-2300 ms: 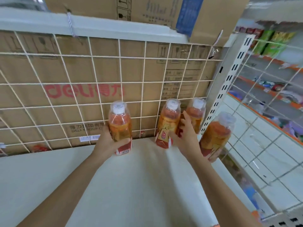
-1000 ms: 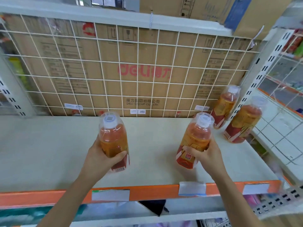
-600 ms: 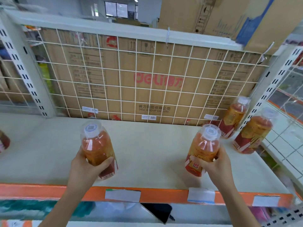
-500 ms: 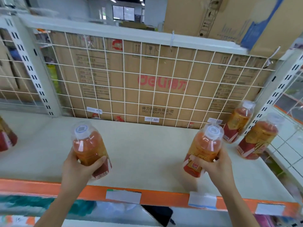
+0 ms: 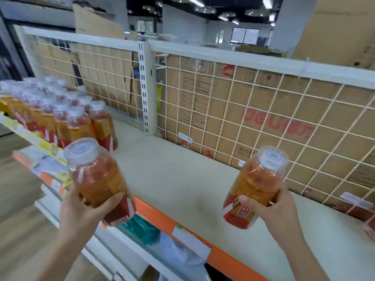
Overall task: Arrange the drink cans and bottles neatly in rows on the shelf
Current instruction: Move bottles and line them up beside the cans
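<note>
Left hand (image 5: 80, 211): gripping. The thumb lies across the front and the fingers wrap behind the lower body of a clear plastic amber-drink bottle (image 5: 97, 177) with a red-and-gold label and a clear domed cap.
Left-grip bottle position: held in the air at the orange front strip (image 5: 160, 217) of the pale flat shelf board (image 5: 182, 175). Its base is off the board and it is tilted, with the cap leaning left.
Right hand (image 5: 279, 211): gripping. The thumb crosses the label and the fingers curl round the far side of a second clear plastic amber-drink bottle (image 5: 256, 185) of the same type.
Right-grip bottle position: over the board and inboard of the front strip, tilted with the cap leaning right. Contact between base and board cannot be determined.
Spacing: the two gripped bottles are well apart, with bare board between them.
Stocked rows: a block of matching amber-drink bottles (image 5: 60, 118) stands upright in rows beyond and left of the left grip. The far end is blurred.
Back panel: a white wire grid (image 5: 233, 122) stands beyond both grips, with a brown cardboard carton (image 5: 288, 106) with red lettering behind it.
Divider: a white slotted steel upright (image 5: 145, 92) stands beyond the left grip, between the two shelf bays.
</note>
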`<state>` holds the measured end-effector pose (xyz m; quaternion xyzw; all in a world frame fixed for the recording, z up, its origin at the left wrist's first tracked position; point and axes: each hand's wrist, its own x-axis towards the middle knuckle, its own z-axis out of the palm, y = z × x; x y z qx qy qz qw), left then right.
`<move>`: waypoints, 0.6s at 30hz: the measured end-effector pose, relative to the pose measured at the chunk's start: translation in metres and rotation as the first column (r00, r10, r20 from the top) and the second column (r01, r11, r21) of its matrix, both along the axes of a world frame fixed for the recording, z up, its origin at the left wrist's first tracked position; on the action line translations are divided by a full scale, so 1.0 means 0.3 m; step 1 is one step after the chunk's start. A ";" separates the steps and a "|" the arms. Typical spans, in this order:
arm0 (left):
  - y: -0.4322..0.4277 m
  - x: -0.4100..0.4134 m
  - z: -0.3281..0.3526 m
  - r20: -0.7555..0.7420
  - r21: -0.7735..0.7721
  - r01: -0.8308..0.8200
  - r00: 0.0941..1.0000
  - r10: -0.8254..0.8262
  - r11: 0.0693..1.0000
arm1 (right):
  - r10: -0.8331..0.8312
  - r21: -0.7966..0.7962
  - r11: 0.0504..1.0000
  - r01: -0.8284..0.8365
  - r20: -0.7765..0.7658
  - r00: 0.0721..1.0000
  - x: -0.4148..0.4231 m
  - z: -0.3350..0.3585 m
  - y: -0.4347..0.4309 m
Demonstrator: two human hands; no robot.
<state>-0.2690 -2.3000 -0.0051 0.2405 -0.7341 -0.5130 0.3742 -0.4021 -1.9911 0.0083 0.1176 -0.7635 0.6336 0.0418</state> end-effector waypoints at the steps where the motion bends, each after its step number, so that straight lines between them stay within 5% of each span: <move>1: -0.010 0.040 -0.003 -0.003 0.003 -0.027 1.000 0.027 1.000 | 0.030 0.000 1.000 -0.030 0.006 1.000 -0.001 -0.004 -0.033; 18: -0.352 0.436 -0.066 -0.016 0.047 -0.361 0.932 0.362 0.931 | 0.439 0.041 0.895 -0.443 0.079 0.895 0.057 -0.022 -0.654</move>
